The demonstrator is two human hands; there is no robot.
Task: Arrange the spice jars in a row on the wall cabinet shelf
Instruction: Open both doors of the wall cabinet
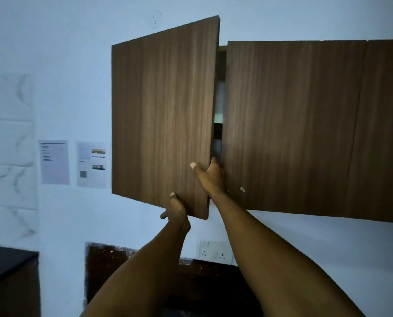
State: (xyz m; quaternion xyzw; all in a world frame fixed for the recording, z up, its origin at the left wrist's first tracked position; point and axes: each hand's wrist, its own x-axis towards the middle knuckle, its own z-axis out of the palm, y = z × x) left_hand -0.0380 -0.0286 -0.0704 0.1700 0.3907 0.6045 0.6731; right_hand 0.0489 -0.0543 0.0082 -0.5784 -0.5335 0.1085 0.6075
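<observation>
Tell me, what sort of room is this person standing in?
Probably a kitchen, dimly lit. A wooden wall cabinet hangs over a dark backsplash, its left door partly open, with a socket plate below and marble-look tiles on the left wall.

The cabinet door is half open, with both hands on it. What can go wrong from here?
The right hand curls round the free edge of the cabinet door, beside the closed door; its fingers could be pinched there. The left hand grips only the bottom corner and may slip. Jars hidden inside might fall out.
</observation>
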